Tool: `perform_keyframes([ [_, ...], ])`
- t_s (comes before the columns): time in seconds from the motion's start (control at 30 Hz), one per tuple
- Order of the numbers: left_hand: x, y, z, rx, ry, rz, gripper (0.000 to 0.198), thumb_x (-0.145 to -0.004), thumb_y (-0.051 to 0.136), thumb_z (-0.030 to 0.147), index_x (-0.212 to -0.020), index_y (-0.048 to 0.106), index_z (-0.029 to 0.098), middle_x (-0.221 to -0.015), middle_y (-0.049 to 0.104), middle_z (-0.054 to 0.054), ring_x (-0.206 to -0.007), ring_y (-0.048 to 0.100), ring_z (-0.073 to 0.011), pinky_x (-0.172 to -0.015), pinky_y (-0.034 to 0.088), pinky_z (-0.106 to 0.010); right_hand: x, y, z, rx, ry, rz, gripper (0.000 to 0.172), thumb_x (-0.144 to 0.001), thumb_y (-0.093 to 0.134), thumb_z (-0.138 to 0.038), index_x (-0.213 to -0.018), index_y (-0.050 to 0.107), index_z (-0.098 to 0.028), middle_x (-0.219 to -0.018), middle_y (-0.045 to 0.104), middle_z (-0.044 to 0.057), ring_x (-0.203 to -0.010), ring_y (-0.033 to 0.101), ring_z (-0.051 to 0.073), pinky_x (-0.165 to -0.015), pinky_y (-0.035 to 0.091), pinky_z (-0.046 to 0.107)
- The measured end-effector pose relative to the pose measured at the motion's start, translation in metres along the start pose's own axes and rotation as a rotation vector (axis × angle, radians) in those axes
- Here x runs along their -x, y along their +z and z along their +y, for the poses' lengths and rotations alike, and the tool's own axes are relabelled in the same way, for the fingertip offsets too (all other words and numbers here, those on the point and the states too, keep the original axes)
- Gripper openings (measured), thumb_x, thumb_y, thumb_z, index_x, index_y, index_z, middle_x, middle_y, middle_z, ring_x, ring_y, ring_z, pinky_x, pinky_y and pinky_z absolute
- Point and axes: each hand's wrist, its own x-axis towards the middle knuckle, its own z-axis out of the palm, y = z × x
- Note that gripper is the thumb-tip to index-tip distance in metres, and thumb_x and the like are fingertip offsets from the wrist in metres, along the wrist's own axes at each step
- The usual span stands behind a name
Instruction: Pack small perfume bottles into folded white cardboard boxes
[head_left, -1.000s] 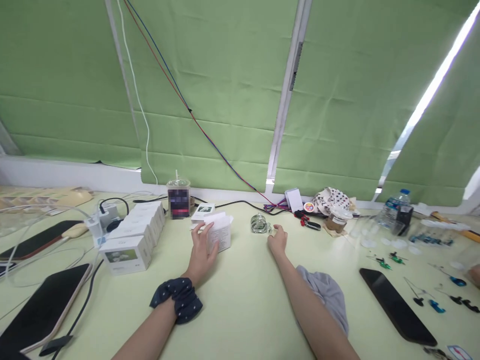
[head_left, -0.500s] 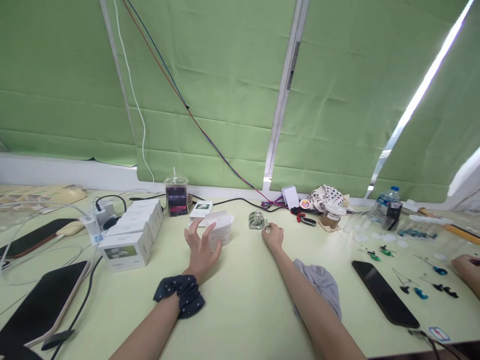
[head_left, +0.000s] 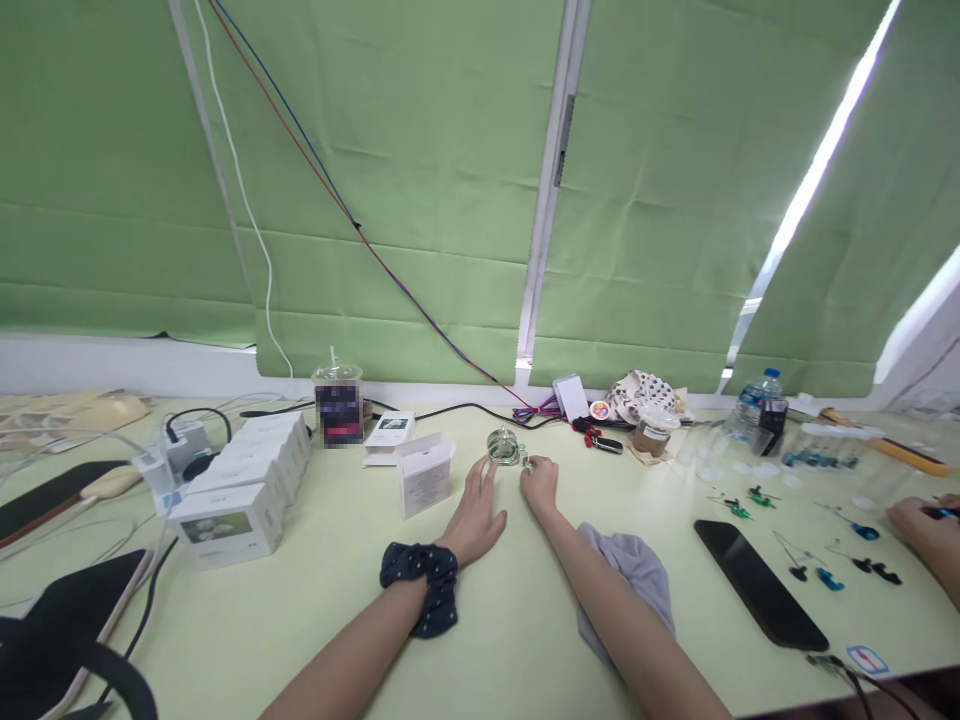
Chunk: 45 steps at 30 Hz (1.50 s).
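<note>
Coiled, clear greenish cable (head_left: 504,447) lies on the pale-green table (head_left: 499,640). Left hand (head_left: 475,515), spread loosely, has left the open white cardboard box (head_left: 426,486), bringing both hands to the cable; right hand (head_left: 540,487) curled narrow, hold unconfirmed.

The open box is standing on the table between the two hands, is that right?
Not quite: the open box is standing on the table, but to the left of the left hand, not between it and the right hand. The head view shows it.
</note>
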Motion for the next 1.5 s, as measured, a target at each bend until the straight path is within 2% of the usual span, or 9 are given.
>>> perform_keyframes([
  [0.13,-0.025,0.019,-0.024,0.015,-0.115,0.054,0.082,-0.077,0.054,0.014,-0.145,0.01,0.015,-0.15,0.013,-0.019,-0.141,0.009,-0.0338,-0.111,0.019,-0.056,0.0,0.001,-0.001,-0.004,0.024,0.035,0.02,-0.074,0.049,-0.009,-0.083,0.067,-0.01,-0.09,0.064,0.018,-0.088,0.055,0.028,-0.077,0.039,0.034],
  [0.27,-0.043,0.025,-0.04,-0.049,-0.157,0.062,0.077,-0.078,0.051,0.015,-0.145,0.013,0.015,-0.148,0.018,-0.018,-0.14,0.014,-0.0325,-0.112,0.021,-0.053,-0.002,0.003,-0.001,-0.019,0.038,0.031,0.02,-0.072,0.048,-0.003,-0.077,0.065,-0.011,-0.088,0.062,0.017,-0.085,0.056,0.027,-0.075,0.038,0.031],
  [0.6,-0.065,0.023,-0.045,-0.187,-0.2,0.098,0.062,-0.077,0.056,0.017,-0.136,0.035,0.022,-0.133,0.037,-0.013,-0.129,0.032,-0.0315,-0.1,0.037,-0.048,-0.015,0.001,0.007,-0.207,0.108,-0.066,0.023,-0.06,0.049,0.003,-0.061,0.06,-0.016,-0.075,0.062,0.01,-0.071,0.057,0.021,-0.067,0.038,0.028],
  [0.77,-0.067,0.019,-0.043,-0.132,-0.188,0.144,0.045,-0.079,0.055,0.018,-0.124,0.047,0.019,-0.125,0.042,-0.013,-0.123,0.037,-0.0309,-0.098,0.038,-0.048,-0.02,-0.005,0.012,-0.431,0.194,-0.098,0.022,-0.056,0.052,0.001,-0.049,0.053,-0.02,-0.061,0.059,0.004,-0.065,0.055,0.02,-0.064,0.038,0.028],
  [0.9,-0.067,0.02,-0.045,-0.061,-0.163,0.131,0.036,-0.081,0.053,0.019,-0.116,0.05,0.018,-0.116,0.051,-0.011,-0.116,0.045,-0.0277,-0.098,0.039,-0.046,-0.025,-0.009,0.013,-0.712,0.281,-0.141,0.013,-0.061,0.06,-0.01,-0.053,0.056,-0.02,-0.055,0.056,0.001,-0.058,0.053,0.017,-0.059,0.039,0.028],
  [1.03,-0.065,0.023,-0.05,0.039,-0.161,0.107,0.033,-0.082,0.051,0.017,-0.115,0.048,0.016,-0.11,0.057,-0.011,-0.108,0.052,-0.0259,-0.095,0.042,-0.045,-0.031,-0.016,0.01,-1.079,0.317,-0.273,0.01,-0.064,0.068,-0.025,-0.066,0.06,-0.019,-0.06,0.059,0.001,-0.055,0.053,0.014,-0.056,0.044,0.029],
  [1.2,-0.055,0.024,-0.048,0.163,-0.159,0.091,0.032,-0.082,0.048,0.015,-0.113,0.044,0.015,-0.11,0.057,-0.013,-0.104,0.056,-0.0243,-0.093,0.043,-0.044,-0.034,-0.03,0.003,-1.436,0.282,-0.467,0.015,-0.065,0.072,-0.026,-0.074,0.062,-0.019,-0.068,0.059,0.002,-0.062,0.055,0.013,-0.06,0.048,0.028],
  [1.37,-0.043,0.018,-0.039,0.279,-0.135,0.061,0.032,-0.082,0.05,0.015,-0.112,0.042,0.017,-0.114,0.057,-0.013,-0.108,0.056,-0.0237,-0.095,0.043,-0.042,-0.031,-0.036,-0.001,-1.572,0.282,-0.588,0.015,-0.066,0.073,-0.02,-0.078,0.064,-0.017,-0.072,0.059,0.001,-0.062,0.054,0.011,-0.061,0.048,0.025],
  [1.5,-0.036,0.01,-0.032,0.351,-0.115,0.017,0.033,-0.081,0.051,0.016,-0.113,0.044,0.019,-0.114,0.059,-0.01,-0.104,0.058,-0.0215,-0.093,0.044,-0.039,-0.026,-0.035,-0.004,-1.594,0.298,-0.59,0.023,-0.061,0.079,-0.02,-0.08,0.066,-0.018,-0.072,0.061,0.0,-0.06,0.052,0.009,-0.06,0.045,0.024],
])
